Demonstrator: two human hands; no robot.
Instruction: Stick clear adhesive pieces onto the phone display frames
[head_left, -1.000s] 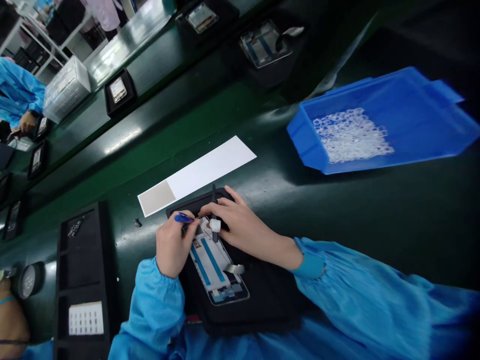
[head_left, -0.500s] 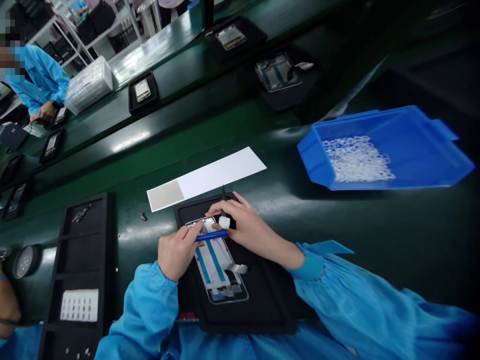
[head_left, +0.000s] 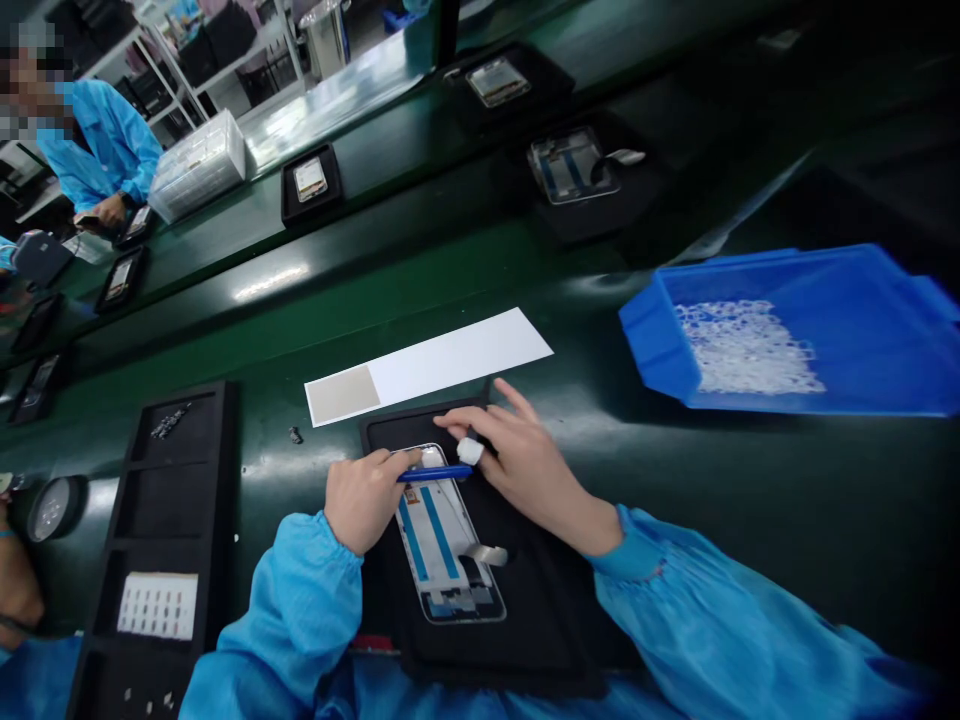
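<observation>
A phone frame [head_left: 442, 535] with two blue strips and a loose flex tab [head_left: 487, 555] lies tilted in a black tray [head_left: 525, 610]. My left hand [head_left: 365, 500] is closed around a slim blue pen-like tool [head_left: 435, 473], which crosses the upper part of the frame. Its fingertips rest at the frame's top edge. Just right of that edge is my right hand [head_left: 525, 460], its fingers bent and partly spread. A white cover [head_left: 470, 452] sits on one fingertip. The dark end of a thin black tool [head_left: 487, 387] pokes out behind this hand; the rest is hidden.
A blue bin [head_left: 862, 350] of small white rings stands at right. Beyond the tray lies a white strip [head_left: 465, 350]. A black compartment tray [head_left: 214, 500] holds small parts at left. More phone frames [head_left: 574, 165] sit farther back. A co-worker [head_left: 112, 140] sits at far left.
The view has shifted, so most things appear slightly lower and to the right. My right hand has drawn a little away from the frame's top edge. My left hand keeps the blue tool.
</observation>
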